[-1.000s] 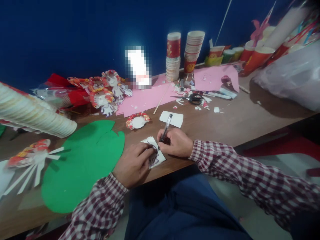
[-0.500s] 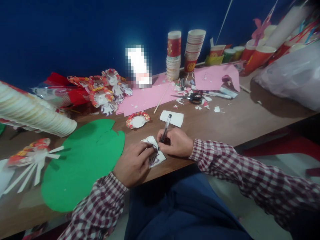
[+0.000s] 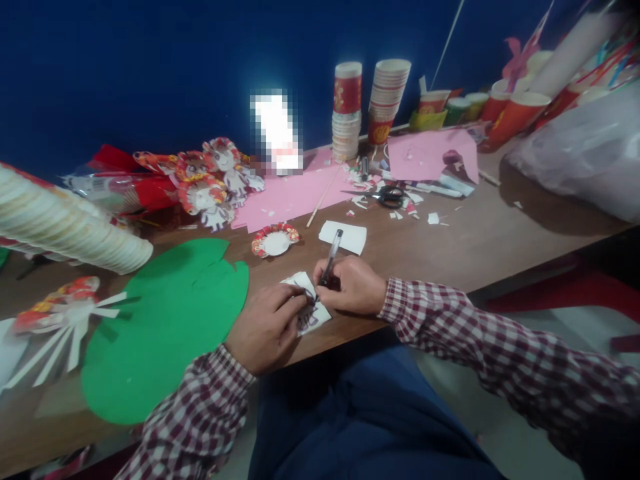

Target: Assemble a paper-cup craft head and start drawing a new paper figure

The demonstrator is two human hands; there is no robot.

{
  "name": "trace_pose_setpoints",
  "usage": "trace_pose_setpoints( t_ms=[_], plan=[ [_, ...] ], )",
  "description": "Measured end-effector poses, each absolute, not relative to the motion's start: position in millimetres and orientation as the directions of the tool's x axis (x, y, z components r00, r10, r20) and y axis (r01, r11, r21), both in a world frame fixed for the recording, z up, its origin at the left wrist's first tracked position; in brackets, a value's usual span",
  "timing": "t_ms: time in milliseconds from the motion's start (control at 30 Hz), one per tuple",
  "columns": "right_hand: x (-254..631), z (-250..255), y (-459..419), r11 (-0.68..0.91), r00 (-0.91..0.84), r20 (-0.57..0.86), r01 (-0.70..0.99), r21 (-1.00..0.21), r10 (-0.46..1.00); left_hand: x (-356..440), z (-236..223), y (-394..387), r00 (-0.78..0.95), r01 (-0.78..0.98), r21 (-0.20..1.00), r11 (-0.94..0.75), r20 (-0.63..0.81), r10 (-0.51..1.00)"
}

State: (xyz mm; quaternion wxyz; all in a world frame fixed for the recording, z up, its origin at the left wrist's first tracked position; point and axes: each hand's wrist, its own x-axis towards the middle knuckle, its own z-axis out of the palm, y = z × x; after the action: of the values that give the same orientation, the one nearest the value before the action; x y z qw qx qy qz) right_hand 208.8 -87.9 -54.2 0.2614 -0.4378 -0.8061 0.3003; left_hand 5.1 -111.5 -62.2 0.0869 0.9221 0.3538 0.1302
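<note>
My right hand (image 3: 353,283) is closed around a black-and-clear pen (image 3: 331,257), its tip down on a small piece of white paper (image 3: 309,321). Dark lines of a drawing show on that paper, partly covered by my fingers. My left hand (image 3: 267,323) lies over the paper's left side, fingers resting on it and not gripped round anything. Just beyond the pen is a stack of blank white paper pieces (image 3: 345,235). A ring-like red and yellow paper cutout with a white middle (image 3: 275,242) lies behind my left hand.
A large green paper shape (image 3: 167,333) lies to the left, beside stacked paper cups (image 3: 70,217). Behind are pink sheets (image 3: 295,197), black-handled scissors (image 3: 390,196), paper scraps, a thin stick, paper figures (image 3: 220,173) and upright cup stacks (image 3: 347,100). A plastic bag (image 3: 580,150) sits at right.
Almost nothing differs. The pen tip has shifted very slightly on the paper; both hands stay in place.
</note>
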Motion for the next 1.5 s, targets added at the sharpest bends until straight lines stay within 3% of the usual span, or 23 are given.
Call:
trace_pose_setpoints(
  t_ms=[467, 767, 1067, 1267, 1500],
  plan=[
    [209.3, -53.8, -88.4, 0.441, -0.488, 0.168, 0.523, -0.730, 0.857, 3.9, -62.9, -112.1, 0.710, 0.646, 0.238, -0.726, 0.164, 0.685],
    [210.2, -54.8, -85.0, 0.346, -0.454, 0.163, 0.355, -0.868, 0.876, 4.4, -59.0, -112.4, 0.713, 0.645, 0.247, -0.723, 0.146, 0.686],
    [209.6, -52.2, -84.7, 0.301, -0.403, 0.147, 0.351, -0.887, 0.903, 3.5, -54.6, -112.0, 0.731, 0.638, 0.245, -0.730, 0.104, 0.674],
    [208.7, -51.5, -83.9, 0.301, -0.403, 0.141, 0.368, -0.880, 0.904, 0.7, -56.0, -111.8, 0.741, 0.607, 0.279, -0.744, 0.140, 0.657],
    [206.6, -48.9, -85.8, 0.309, -0.420, 0.134, 0.381, -0.871, 0.897, 2.9, -49.7, -114.2, 0.724, 0.629, 0.235, -0.741, 0.172, 0.668]
  ],
)
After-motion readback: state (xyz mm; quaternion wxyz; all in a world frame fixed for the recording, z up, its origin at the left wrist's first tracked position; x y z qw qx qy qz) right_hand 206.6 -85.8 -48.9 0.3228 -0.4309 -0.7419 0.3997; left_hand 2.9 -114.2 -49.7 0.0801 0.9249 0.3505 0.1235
